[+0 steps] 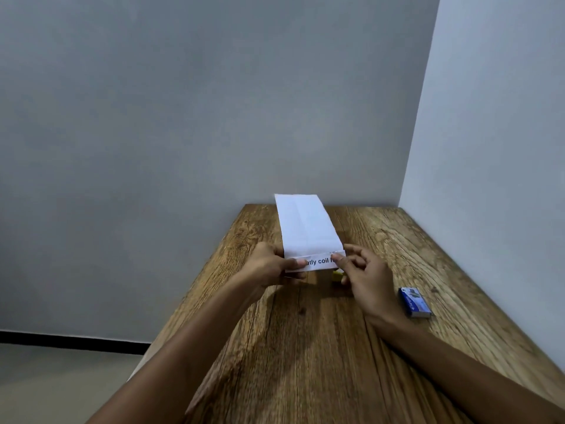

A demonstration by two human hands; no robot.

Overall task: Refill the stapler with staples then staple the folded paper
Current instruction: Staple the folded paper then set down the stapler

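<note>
From the head camera I see a wood-grain table (305, 347) pushed into the corner of two pale grey walls (153, 102), its far edge against the back wall and its right edge along the side wall. Both of the person's bare forearms reach in from the bottom of the view.

Above the middle of the table I see the folded paper (305, 223), a long white strip with lengthwise creases, held up off the wood and rising away from me so that its top edge overlaps the back wall. Its near end is turned up into a narrow flap that shows black printed letters, "atly coil" being the part I can read.

The left hand (269, 267) grips the left end of that flap, thumb on top and fingers curled beneath. The right hand (363, 280) pinches the right end of the flap between thumb and forefinger, its other fingers loosely bent.

On the table to the right of the right wrist lies a small blue staple box (415, 302), flat on the wood, near the side wall and well apart from the paper; I cannot tell whether it is open or what it holds.

Just below the flap, beside the right hand's fingers, a small yellow object (337, 275) sits on the table, mostly hidden; I cannot tell what it is.
</note>
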